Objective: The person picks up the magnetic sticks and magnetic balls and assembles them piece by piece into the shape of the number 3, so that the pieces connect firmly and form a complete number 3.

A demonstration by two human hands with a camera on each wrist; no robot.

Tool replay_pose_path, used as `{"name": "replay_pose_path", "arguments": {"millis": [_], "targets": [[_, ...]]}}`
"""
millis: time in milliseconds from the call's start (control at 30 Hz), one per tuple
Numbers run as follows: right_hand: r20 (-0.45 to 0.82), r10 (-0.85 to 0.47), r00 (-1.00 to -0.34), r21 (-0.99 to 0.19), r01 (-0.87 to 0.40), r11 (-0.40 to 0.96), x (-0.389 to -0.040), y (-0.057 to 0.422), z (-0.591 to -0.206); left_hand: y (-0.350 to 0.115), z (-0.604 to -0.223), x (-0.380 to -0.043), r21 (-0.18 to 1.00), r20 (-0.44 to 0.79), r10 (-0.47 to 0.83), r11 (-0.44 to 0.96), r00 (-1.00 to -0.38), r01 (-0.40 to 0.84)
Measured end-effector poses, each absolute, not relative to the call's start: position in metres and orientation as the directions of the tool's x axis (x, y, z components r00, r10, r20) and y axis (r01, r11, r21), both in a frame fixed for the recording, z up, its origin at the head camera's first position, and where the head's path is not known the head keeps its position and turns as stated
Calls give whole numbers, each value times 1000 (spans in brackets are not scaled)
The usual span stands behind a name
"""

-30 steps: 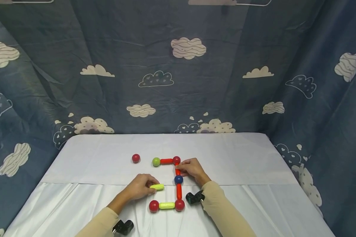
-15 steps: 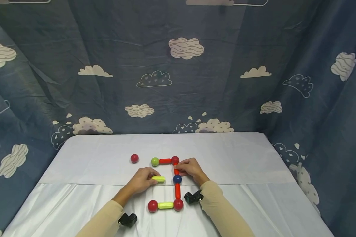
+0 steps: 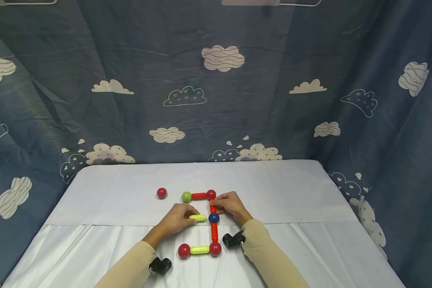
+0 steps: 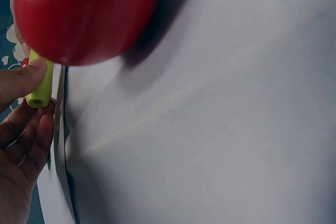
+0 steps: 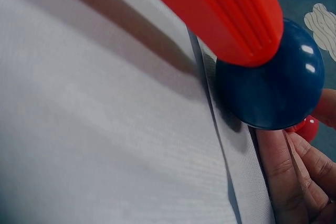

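In the head view, my left hand (image 3: 179, 218) pinches a yellow-green rod (image 3: 200, 218) between thumb and fingers, its free end pointing at a blue ball (image 3: 214, 218) with a narrow gap between. My right hand (image 3: 233, 205) grips the upper red rod (image 3: 212, 208), which joins the blue ball to a red ball (image 3: 211, 194). From that ball another red rod (image 3: 199, 196) runs left to a green ball (image 3: 186, 196). Below the blue ball, a lower red rod (image 3: 214, 233) meets a red corner ball (image 3: 215, 249). The left wrist view shows the held rod's bare end (image 4: 41, 92).
A yellow-green rod (image 3: 200, 250) links the corner ball to a near-left red ball (image 3: 184, 251), below my left hand. One loose red ball (image 3: 161, 193) lies on the white cloth (image 3: 273, 188) at the back left. A patterned dark curtain (image 3: 187, 116) hangs behind the table.
My left hand has moved away from me and then right, bringing the yellow-green rod close to the blue ball's left side. The right hand keeps its grip on the upper red rod.
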State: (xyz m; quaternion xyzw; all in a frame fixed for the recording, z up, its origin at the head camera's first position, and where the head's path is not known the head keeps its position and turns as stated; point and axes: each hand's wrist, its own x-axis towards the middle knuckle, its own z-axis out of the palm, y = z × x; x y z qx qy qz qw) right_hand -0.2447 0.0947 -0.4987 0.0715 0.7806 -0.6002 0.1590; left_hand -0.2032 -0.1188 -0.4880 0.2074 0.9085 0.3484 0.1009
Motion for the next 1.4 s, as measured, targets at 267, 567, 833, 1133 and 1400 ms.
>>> {"name": "replay_pose_path", "arguments": {"millis": [267, 567, 833, 1133, 1400], "targets": [[-323, -86, -942, -917, 289, 277, -245, 93, -498, -116, -487, -203, 672, -24, 461, 664, -887, 327], [-323, -78, -943, -913, 289, 289, -245, 92, -498, -115, -487, -202, 676, -55, 442, 676, -895, 292], [-325, -77, -943, -915, 293, 276, -245, 91, -499, -115, -487, -201, 683, -54, 439, 671, -897, 288], [-327, -74, -942, -921, 300, 249, -245, 94, -500, -127, -484, -202, 706, -30, 398, 658, -917, 263], [-323, -80, -943, -925, 297, 236, -246, 94, -501, -153, -479, -204, 737, 92, 230, 638, -969, 222]]}}
